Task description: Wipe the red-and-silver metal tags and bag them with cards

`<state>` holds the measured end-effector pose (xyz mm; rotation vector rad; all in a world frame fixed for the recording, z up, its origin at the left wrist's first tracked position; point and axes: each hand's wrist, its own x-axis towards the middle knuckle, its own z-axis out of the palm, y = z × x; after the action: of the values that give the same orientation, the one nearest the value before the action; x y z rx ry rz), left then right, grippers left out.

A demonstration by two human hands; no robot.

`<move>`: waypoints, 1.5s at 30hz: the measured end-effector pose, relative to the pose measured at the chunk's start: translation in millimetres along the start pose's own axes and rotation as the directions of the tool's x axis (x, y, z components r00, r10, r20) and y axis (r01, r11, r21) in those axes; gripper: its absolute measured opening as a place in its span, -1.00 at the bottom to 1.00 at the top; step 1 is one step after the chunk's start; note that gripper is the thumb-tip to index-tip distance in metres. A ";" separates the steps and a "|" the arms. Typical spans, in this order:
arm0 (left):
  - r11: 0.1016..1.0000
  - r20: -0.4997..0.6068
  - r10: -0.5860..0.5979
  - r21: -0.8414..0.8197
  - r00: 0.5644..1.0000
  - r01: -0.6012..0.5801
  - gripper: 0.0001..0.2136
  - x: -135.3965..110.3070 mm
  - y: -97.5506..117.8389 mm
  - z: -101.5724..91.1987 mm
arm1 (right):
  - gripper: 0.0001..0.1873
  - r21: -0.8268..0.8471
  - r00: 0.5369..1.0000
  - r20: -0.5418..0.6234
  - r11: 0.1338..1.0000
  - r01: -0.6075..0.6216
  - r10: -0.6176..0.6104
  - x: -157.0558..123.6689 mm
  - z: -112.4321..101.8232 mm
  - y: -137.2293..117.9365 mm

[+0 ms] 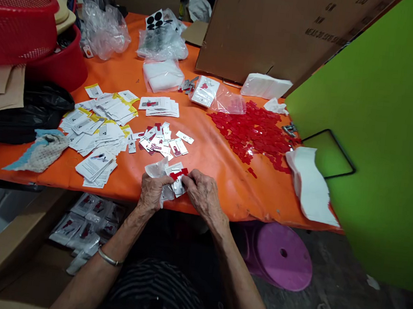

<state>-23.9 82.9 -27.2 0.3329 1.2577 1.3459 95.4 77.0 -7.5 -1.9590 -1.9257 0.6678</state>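
I wore one silver bracelet (109, 257) on my left forearm. Below the table to my left stood one open carton (8, 251) with a pile of bagged packets (87, 220), at least five of them; to my right was a round purple stool (286, 261).

Over the near edge of the one orange table (220, 200), both my hands were closed up. My left hand (151, 190) gripped one clear bag (156, 168), its thumb pressed in close to one red piece (179, 174). My right hand (202, 193) had its fingertips pinched together at that piece's right end, against a metal plate (178, 187); how many plates were there I couldn't tell.

Just beyond lay a small heap of metal plates (158, 142), well over ten, overlapping. To its left were one crumpled cloth (50, 152), one fanned pile of printed leaflets (96, 167) and a spread of yellow-edged cards (110, 107), dozens of them. To the right lay one broad heap of red pieces (253, 130), too many to count, and one stack of white sheets (308, 185).

Farther off were one short stack of cards (163, 108), one bagged stack of cards (205, 91), two red baskets (14, 21), one above the other, and one large cardboard box (274, 34).
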 end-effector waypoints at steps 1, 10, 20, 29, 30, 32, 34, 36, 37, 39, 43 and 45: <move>1.000 -0.006 -0.004 -0.008 1.000 0.004 -0.69 -0.1 0.6 -0.2 | -0.79 -0.057 1.000 -0.013 0.998 0.012 -0.013 -0.1 0.2 0.6; 0.997 0.048 -0.028 -0.075 0.998 0.032 -0.57 1.0 -0.8 -4.6 | -0.78 -0.344 0.993 0.032 0.932 0.118 -0.114 0.5 -15.5 1.7; 0.997 0.134 -0.066 -0.036 0.989 0.071 -0.61 -2.0 4.9 -3.3 | -0.75 -0.287 0.992 0.054 0.950 0.123 -0.112 3.7 -8.3 -15.6; 0.995 0.011 -0.031 0.092 0.999 0.030 -0.79 -2.7 1.2 1.0 | -0.72 0.037 0.999 0.035 0.999 0.036 -0.038 14.1 -7.0 -4.4; 0.994 0.002 -0.037 0.100 0.999 0.037 -0.79 -2.9 1.2 1.4 | -0.69 0.055 1.000 0.024 0.998 0.010 -0.011 17.6 -9.3 1.2; 0.995 -0.012 -0.047 0.092 0.999 0.047 -0.77 -3.2 1.5 1.8 | -0.69 0.033 0.996 -0.050 0.997 -0.066 0.068 23.5 -16.2 12.9; 0.996 -0.028 -0.052 0.069 0.998 0.054 -0.75 -2.8 1.7 1.5 | -0.69 -0.091 0.969 -0.174 0.977 -0.191 0.173 25.2 -24.7 22.3; 0.997 -0.033 -0.060 0.052 0.998 0.061 -0.73 -1.8 1.7 0.8 | -0.62 -0.241 0.927 -0.260 0.912 -0.333 0.270 21.5 -31.4 27.8; 0.997 -0.028 -0.066 0.041 0.997 0.067 -0.73 -1.2 1.6 0.4 | -0.62 -0.292 0.912 -0.265 0.875 -0.387 0.314 18.2 -33.2 29.5; 0.996 -0.004 -0.083 0.008 0.997 0.083 -0.73 -0.4 1.8 -0.3 | -0.67 -0.336 0.894 -0.247 0.832 -0.441 0.374 10.8 -32.7 33.0; 0.990 0.030 -0.117 -0.076 0.993 0.119 -0.64 -0.3 3.9 -1.4 | -0.74 -0.219 0.887 -0.305 0.881 -0.419 0.347 3.7 -21.7 47.4; 0.987 0.024 -0.133 -0.088 0.991 0.134 -0.62 -1.0 5.6 -1.8 | -0.72 -0.061 0.874 -0.341 0.919 -0.389 0.347 3.2 -17.0 54.4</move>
<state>-28.1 82.9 -23.0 0.1942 1.1802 1.2775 150.5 79.4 -22.2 -2.3748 -1.4433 0.2836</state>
